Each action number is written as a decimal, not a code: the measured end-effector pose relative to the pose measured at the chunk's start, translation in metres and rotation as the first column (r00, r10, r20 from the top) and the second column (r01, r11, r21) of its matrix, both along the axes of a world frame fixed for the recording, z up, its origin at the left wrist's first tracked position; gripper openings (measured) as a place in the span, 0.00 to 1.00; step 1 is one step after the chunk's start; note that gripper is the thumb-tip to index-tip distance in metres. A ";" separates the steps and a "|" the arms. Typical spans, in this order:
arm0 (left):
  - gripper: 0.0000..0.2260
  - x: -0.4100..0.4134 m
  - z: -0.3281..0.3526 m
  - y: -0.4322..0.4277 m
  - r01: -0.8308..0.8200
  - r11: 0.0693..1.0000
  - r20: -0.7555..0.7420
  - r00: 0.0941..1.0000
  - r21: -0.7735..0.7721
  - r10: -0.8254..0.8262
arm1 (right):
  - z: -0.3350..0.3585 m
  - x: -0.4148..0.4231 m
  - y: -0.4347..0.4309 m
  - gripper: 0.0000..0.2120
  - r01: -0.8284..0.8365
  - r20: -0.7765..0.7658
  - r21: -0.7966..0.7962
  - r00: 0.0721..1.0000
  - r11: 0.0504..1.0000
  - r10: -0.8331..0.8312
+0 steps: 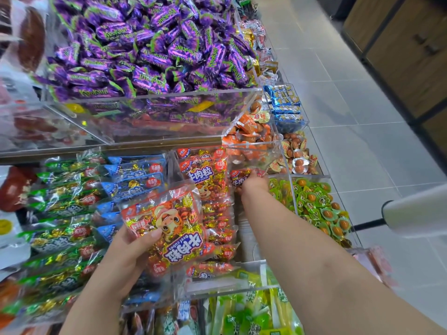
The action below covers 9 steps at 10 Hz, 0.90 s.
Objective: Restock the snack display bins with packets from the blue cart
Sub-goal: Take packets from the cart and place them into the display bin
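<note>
We had a single view, from a wide-angle camera worn on the head. It faced forward and steeply down onto the display bins (242,276), near enough that both forearms (302,250) ran in from the bottom edge. The left grip (125,257), holding a beef-cube packet (174,228), sat at 7 o'clock from centre; the right grip (254,184), pinching a far packet (238,177), lay just beside centre at 4 o'clock. Tiled floor (350,131) filled 2 o'clock out to the frame's edge.
</note>
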<state>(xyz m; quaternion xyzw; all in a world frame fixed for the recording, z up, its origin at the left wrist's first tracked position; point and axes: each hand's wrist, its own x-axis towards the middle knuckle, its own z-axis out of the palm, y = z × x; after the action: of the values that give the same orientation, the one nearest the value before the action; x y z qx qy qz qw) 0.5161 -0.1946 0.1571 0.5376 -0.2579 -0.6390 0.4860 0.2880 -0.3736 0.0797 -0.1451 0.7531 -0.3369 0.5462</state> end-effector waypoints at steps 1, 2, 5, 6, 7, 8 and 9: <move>0.19 0.000 0.002 0.001 -0.005 1.000 -0.063 0.998 0.012 0.005 | -0.002 -0.001 0.003 0.19 0.082 0.128 -0.025 0.989 0.996 -0.078; 0.27 -0.001 0.002 0.000 0.004 1.000 -0.037 0.999 0.017 -0.003 | 0.012 -0.001 0.006 0.19 0.236 0.362 0.007 0.905 0.972 -0.223; 0.48 -0.001 0.005 0.000 0.011 0.999 0.005 1.000 0.039 -0.012 | 0.015 -0.001 0.018 0.22 0.168 0.455 0.249 0.849 0.954 -0.268; 0.47 -0.001 0.007 0.001 0.002 0.999 0.005 1.000 0.047 -0.002 | 0.011 0.000 0.013 0.20 0.132 0.388 0.144 0.904 0.981 -0.179; 0.46 -0.002 0.009 0.000 -0.008 0.999 0.014 1.000 0.042 0.007 | 0.017 -0.002 0.014 0.20 0.064 0.425 0.166 0.896 0.984 -0.130; 0.42 -0.006 0.014 -0.002 -0.009 0.999 0.006 1.000 0.043 0.008 | 0.040 -0.005 0.029 0.14 0.056 0.446 0.183 0.885 0.981 -0.134; 0.41 -0.013 0.023 -0.005 -0.009 0.999 0.037 0.999 0.042 0.008 | 0.058 -0.010 0.056 0.13 -0.030 0.167 0.001 0.986 1.000 0.030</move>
<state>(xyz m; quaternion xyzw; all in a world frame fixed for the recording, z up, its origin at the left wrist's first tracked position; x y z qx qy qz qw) 0.5032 -0.1996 0.1796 0.5606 -0.2509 -0.6322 0.4724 0.2781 -0.3176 0.1382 -0.1268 0.7031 -0.3384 0.6125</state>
